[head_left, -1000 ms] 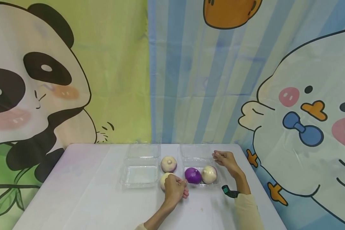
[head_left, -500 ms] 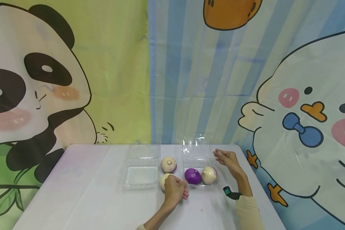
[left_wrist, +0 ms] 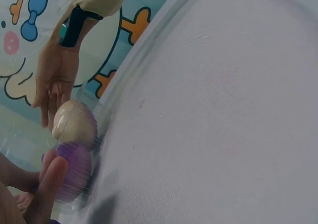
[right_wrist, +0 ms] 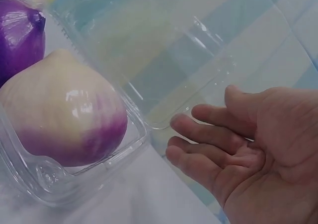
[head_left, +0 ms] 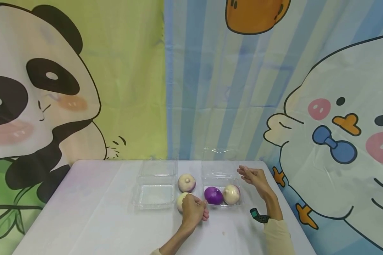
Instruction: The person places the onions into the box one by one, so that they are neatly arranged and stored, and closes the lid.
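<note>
A clear plastic clamshell box [head_left: 225,204] holds a shiny purple onion [head_left: 213,196] and a white-and-purple turnip [head_left: 231,194]. Its lid [right_wrist: 164,70] stands tilted up behind the base. At the box's front left corner, my left hand [head_left: 193,210] has curled fingers, and its thumb and forefinger meet the rim beside the onion. My right hand [head_left: 253,179] is at the lid's right side, fingers loosely extended with the tips close to the lid's edge; whether they touch it is unclear. Another pale turnip [head_left: 180,201] is partly hidden behind my left hand.
A second clear clamshell box [head_left: 156,205] lies with its lid folded back, left of the turnips. One more turnip [head_left: 186,182] sits between the two boxes. Behind the white table [head_left: 99,212] hangs a cartoon-printed curtain [head_left: 134,88].
The right box's lid has swung up from lying back on the table to a tilted stance. My right hand has shifted slightly, while my left hand stays at the box's corner.
</note>
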{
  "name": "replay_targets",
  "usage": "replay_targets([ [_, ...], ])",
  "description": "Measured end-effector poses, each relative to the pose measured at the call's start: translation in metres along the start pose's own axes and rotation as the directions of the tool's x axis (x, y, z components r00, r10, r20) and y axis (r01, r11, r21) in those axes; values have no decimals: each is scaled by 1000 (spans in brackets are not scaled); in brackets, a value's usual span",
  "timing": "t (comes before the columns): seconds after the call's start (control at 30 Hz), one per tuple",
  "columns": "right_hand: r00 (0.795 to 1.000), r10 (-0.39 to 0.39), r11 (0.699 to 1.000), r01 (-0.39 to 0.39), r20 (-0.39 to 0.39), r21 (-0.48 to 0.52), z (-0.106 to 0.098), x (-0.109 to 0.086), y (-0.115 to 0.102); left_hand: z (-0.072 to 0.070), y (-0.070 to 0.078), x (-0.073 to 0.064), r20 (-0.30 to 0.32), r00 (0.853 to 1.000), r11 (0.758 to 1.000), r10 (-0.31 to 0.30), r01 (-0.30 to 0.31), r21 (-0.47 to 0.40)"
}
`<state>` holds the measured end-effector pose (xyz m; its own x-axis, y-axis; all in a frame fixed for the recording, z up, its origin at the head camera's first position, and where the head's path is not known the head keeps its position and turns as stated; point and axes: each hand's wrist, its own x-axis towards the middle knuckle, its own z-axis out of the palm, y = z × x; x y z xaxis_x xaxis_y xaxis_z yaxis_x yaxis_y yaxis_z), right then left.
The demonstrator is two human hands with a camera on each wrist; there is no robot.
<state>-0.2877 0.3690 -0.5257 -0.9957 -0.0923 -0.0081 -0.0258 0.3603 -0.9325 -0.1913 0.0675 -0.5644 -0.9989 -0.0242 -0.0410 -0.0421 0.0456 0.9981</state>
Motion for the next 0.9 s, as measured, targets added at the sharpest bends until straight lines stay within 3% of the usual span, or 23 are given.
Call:
replay_targets([
  [0.27, 1000, -6, 1000, 6, -1, -25, -1, -1, -1, 0, 0, -1, -7, 1000, 1000, 8, -9, -17],
  [0.67, 998, 68, 997, -68, -16, 22, -7, 0, -11, -1, 0, 1, -4, 1000, 1000, 23, -23, -13],
  [0.9, 997, 71, 997, -71, -5, -9, -7, -3, -15, 1, 0, -1, -5, 1000, 1000, 16, -16, -9],
])
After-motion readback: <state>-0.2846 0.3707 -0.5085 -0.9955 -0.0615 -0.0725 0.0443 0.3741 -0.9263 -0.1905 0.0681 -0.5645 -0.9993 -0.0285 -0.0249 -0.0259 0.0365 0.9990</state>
